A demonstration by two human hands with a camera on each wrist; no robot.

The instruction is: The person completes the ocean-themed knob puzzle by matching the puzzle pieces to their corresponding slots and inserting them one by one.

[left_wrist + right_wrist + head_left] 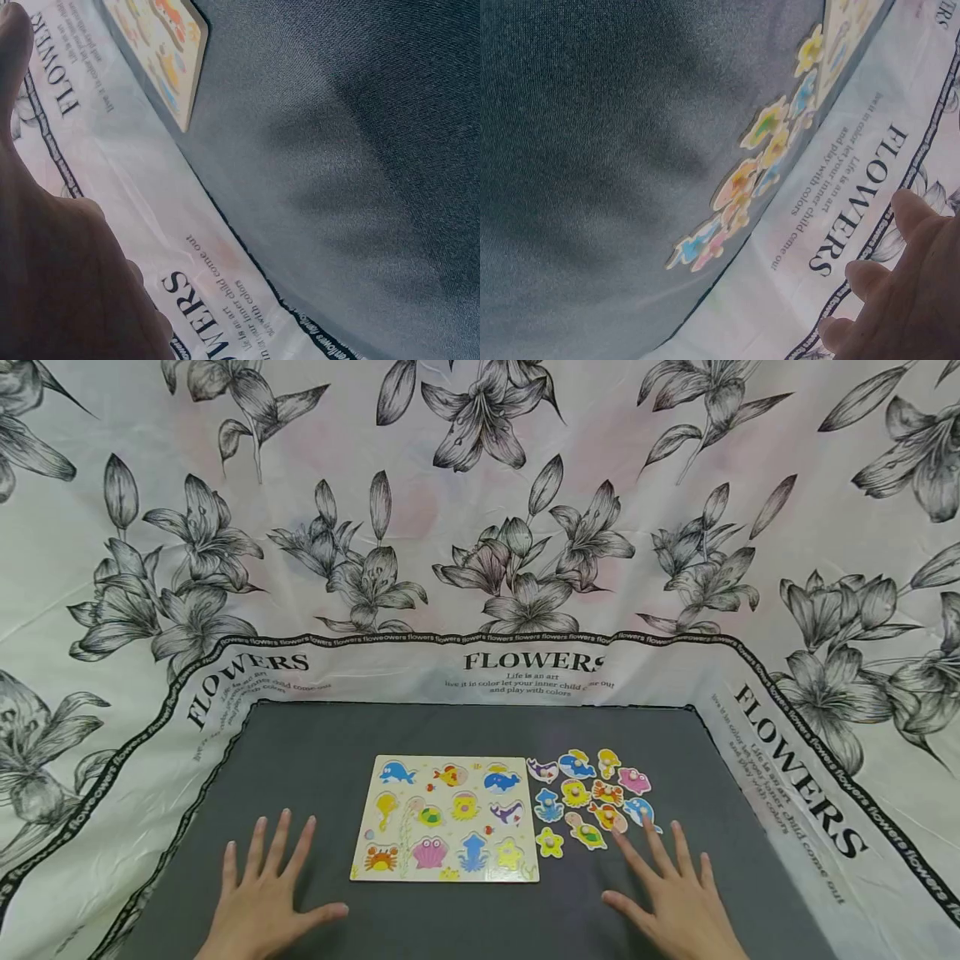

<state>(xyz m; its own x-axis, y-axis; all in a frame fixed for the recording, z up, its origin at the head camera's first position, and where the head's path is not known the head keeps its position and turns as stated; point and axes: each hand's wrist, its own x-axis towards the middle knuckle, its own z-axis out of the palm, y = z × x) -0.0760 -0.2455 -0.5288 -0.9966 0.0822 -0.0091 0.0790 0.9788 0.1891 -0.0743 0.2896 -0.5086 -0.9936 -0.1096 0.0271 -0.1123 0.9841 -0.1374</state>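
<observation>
left hand [262, 897] and right hand [677, 893] splay their fingers, holding nothing. between them sits the puzzle board [447, 823]; sea-creature pieces [576, 793] cluster just beside its right edge, probably light, stiff and smooth, best pinched by their rims or apparent centre knobs.

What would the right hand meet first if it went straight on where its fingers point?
The right hand would probably meet the blue dolphin piece or the orange fish piece first; both lie just ahead of it. Its height is unclear, so it might pass above them.
</observation>
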